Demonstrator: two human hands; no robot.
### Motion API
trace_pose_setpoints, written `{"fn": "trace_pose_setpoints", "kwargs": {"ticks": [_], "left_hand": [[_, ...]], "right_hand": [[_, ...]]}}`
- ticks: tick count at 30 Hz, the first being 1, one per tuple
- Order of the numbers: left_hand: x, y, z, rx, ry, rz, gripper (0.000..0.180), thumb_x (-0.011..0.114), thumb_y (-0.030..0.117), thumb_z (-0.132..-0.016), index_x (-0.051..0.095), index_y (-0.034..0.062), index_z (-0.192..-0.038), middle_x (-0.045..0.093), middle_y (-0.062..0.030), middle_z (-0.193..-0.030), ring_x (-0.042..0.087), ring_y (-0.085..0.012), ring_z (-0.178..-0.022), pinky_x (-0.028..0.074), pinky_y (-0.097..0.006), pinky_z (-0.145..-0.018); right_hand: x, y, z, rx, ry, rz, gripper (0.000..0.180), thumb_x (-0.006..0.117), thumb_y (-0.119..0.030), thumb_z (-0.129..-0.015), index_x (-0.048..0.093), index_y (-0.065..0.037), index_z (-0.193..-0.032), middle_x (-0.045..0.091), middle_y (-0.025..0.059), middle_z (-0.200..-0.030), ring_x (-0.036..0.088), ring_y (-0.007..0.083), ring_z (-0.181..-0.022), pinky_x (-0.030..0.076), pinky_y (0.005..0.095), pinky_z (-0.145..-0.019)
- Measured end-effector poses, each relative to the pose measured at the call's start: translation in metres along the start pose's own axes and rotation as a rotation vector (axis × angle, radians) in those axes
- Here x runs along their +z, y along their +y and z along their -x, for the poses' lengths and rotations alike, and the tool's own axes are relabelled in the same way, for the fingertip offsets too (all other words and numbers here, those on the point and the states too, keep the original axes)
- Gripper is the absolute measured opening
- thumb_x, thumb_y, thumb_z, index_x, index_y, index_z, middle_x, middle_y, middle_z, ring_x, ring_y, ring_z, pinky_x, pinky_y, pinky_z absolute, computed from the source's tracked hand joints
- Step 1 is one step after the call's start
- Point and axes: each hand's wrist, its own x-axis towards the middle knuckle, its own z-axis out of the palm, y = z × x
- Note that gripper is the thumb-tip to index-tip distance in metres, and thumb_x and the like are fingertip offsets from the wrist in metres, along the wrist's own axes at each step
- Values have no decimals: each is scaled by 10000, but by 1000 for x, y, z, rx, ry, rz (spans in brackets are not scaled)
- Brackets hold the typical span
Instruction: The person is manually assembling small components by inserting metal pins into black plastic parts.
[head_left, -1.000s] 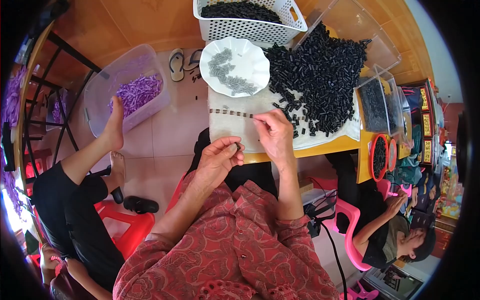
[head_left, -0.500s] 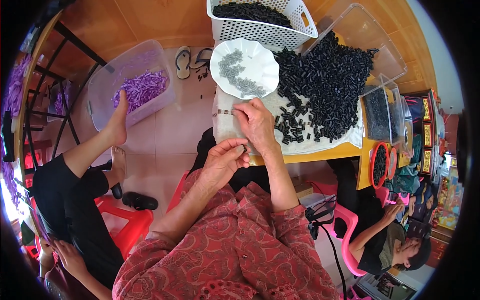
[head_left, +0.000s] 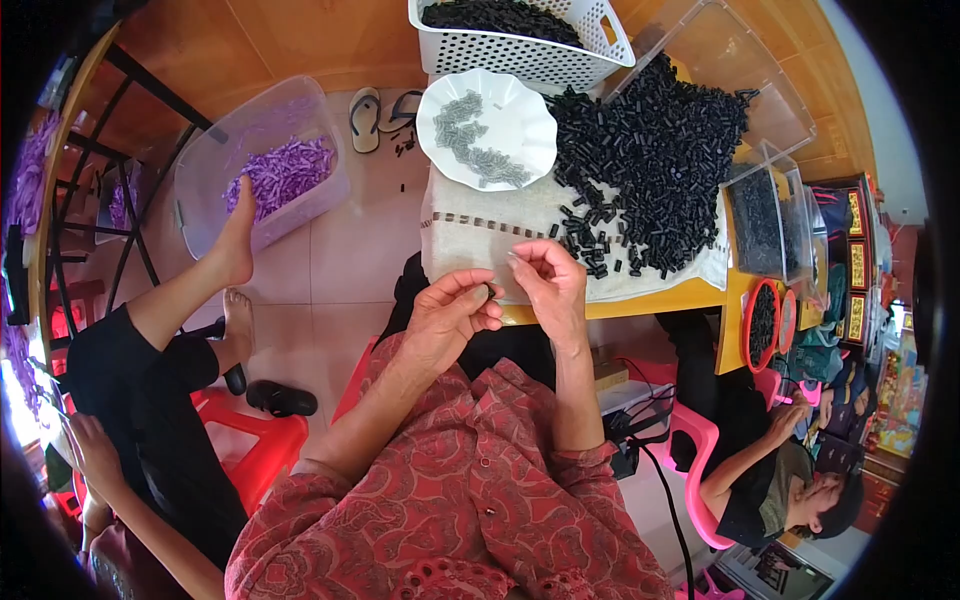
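Note:
My left hand (head_left: 450,315) is closed above the table's front edge. Its thumb and fingers pinch a small black tube piece (head_left: 491,291), mostly covered by the fingertips. Close beside it on the right, my right hand (head_left: 552,290) is raised with thumb and forefinger pressed together. A pale speck shows at those fingertips, too small to name. Beyond both hands, a white scalloped plate (head_left: 538,125) carries many small clear pieces (head_left: 465,140). To the right of the plate, a big heap of short black tubes (head_left: 670,170) spreads over the light cloth (head_left: 460,245).
Behind the plate stands a white perforated basket (head_left: 510,58) of black pieces. Clear plastic boxes (head_left: 765,215) and a red-rimmed bowl (head_left: 762,325) line the right side. A bin (head_left: 315,215) of purple strips sits on the floor at left. Two people sit nearby, left and right.
My right hand has come back from near the plate toward my left hand, uncovering the cloth's dark stripe. My left hand has hardly moved and keeps its pinch.

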Motion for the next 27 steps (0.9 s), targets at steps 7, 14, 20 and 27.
{"fn": "trace_pose_setpoints", "kwargs": {"ticks": [7, 14, 20, 27], "left_hand": [[-1, -2, -1, -18, 1, -52, 221, 528, 51, -965, 591, 7, -1173, 645, -164, -1079, 654, -183, -833, 565, -317, -733], [-2, -4, -4, 10, -25, -32, 218, 531, 33, -959, 581, -18, -1165, 658, -176, -1082, 680, -188, -841, 599, -330, -735], [1, -1, -2, 21, 19, -82, 193, 528, 47, -964, 599, 2, -1137, 659, -153, -1045, 647, -171, -819, 551, -306, -732], [3, 1, 0, 9, 40, -107, 183, 534, 56, -961, 600, 5, -1125, 660, -141, -1021, 634, -164, -795, 536, -304, -724]], "right_hand": [[-12, -2, 22, 137, -16, -58, 161, 655, -5, -860, 678, -2, -1019, 656, 4, -806, 553, 40, -671, 450, 192, -599], [-13, -4, 28, 135, -25, -194, 134, 657, -14, -878, 668, 7, -1010, 652, 2, -781, 563, 46, -666, 450, 191, -588], [-12, -7, 31, 188, -59, -228, 118, 658, -12, -876, 660, 6, -993, 649, 6, -796, 567, 45, -673, 456, 190, -595], [8, 6, 21, -68, 86, 87, 100, 658, 11, -840, 646, 14, -939, 649, 49, -806, 604, 89, -648, 483, 232, -580]]}}
